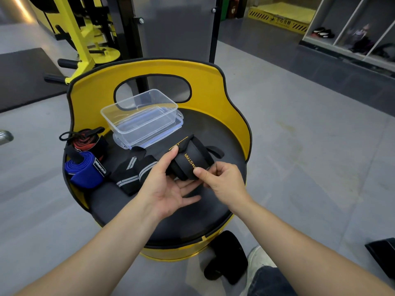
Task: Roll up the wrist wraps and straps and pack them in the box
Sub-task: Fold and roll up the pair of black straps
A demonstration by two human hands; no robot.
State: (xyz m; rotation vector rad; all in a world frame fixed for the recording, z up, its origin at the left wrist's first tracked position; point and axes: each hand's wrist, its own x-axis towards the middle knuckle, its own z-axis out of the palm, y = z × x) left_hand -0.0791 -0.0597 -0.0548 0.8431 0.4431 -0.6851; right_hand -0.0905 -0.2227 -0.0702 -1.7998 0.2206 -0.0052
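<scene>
- Gym flooring, yellow exercise machines and open shelving surround a round yellow-backed seat with a black cushion, which serves as the work surface.
- Both hands meet above the cushion: the left hand lies palm up under a black wrap with orange lettering, thumb pressed on its top, while the right hand pinches the roll's near edge between thumb and fingers.
- That wrap looks mostly rolled; a loose black tail trails off beyond the right hand, so the roll is probably not yet secured.
- Just beyond the hands sits one clear plastic box, resting on what appears to be its lid, with nothing inside.
- Left of the left hand lie three more pieces: one grey-striped black wrap still flat and unrolled, one blue wrap loosely coiled, and one red-and-black wrap bunched at the seat's edge.
- By this count, four items show, none is packed, one is in hand, and at least one needs rolling from scratch; most of the task seems still ahead.
</scene>
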